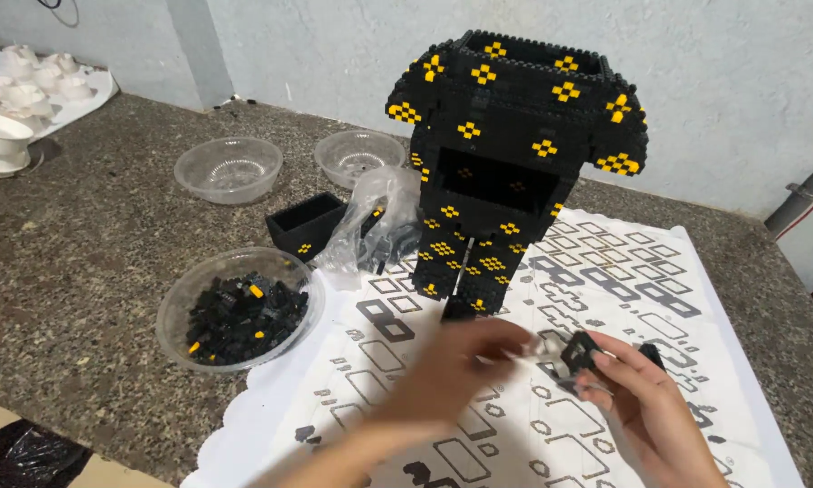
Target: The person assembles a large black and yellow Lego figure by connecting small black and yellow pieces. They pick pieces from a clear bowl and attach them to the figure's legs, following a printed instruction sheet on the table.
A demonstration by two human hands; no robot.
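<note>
right hand (646,407): pinches small black brick assembly (576,354) | left hand (465,361): blurred, alongside

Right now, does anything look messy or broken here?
Nothing looks broken. The black and yellow brick figure stands upright, and the bricks stay inside their clear bowl. Only a crumpled plastic bag lies loosely beside the figure.

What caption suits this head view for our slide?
Two hands, left hand and right hand, fit small black bricks before a black-and-yellow brick figure.
</note>
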